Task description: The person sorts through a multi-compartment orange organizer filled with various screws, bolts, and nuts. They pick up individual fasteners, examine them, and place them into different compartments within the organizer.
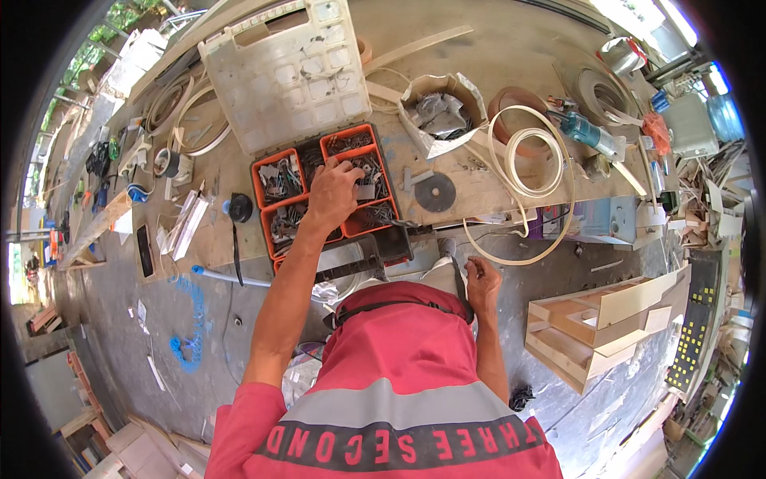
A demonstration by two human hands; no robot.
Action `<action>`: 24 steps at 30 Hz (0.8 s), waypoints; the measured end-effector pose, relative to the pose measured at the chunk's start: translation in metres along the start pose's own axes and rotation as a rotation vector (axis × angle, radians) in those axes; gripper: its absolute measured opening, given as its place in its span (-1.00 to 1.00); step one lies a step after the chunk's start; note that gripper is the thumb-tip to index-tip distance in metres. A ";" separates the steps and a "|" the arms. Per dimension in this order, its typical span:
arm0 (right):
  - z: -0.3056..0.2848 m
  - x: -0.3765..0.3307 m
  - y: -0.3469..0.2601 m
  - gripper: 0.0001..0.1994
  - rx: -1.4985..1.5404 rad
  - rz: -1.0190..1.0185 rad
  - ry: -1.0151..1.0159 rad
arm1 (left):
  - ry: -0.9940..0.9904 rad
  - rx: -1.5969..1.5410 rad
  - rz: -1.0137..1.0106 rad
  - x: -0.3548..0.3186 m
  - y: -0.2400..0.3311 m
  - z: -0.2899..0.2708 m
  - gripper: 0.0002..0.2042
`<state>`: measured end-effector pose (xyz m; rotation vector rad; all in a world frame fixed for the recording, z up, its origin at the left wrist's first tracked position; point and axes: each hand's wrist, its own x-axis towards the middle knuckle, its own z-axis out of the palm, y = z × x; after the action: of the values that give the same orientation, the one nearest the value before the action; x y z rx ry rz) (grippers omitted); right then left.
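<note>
My left hand [333, 195] reaches over an orange-and-black parts organizer [267, 211] at the bench's near edge. Its fingers are bent and slightly apart, dipping among the middle compartments; nothing shows held in them, though the tips are partly hidden. Screws and small metal hardware [279, 177] fill the compartments. The organizer's clear lid [287, 76] stands raised behind it. A small pale flat piece [366, 192] lies beside my fingers in a right compartment. My right hand [483, 285] hangs by my right hip, below the bench edge, its fingers curled inward; whatever they enclose is hidden.
On the bench [435, 60] are an open white bag [440, 120] of hardware, coiled edge banding [531, 164], a dark disc [435, 191] and a teal power tool [586, 137]. A wooden frame [602, 327] stands on the floor at right; a blue coiled hose [189, 343] lies left.
</note>
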<state>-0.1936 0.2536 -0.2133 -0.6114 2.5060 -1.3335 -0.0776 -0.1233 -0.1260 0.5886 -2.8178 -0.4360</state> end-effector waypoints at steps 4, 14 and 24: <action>-0.005 -0.012 0.018 -0.84 0.030 0.060 0.056 | -0.026 0.014 0.032 0.001 -0.005 0.002 -0.80; 0.006 -0.012 0.028 -0.84 0.051 0.108 0.039 | 0.311 -0.347 -0.087 -0.019 0.004 0.011 -0.89; 0.007 0.014 0.014 -0.81 0.026 0.062 -0.012 | 0.710 -0.320 -0.379 0.014 -0.077 -0.024 -0.55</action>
<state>-0.2072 0.2488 -0.2294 -0.5306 2.4729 -1.3340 -0.0560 -0.2019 -0.1266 0.9741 -1.9215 -0.5872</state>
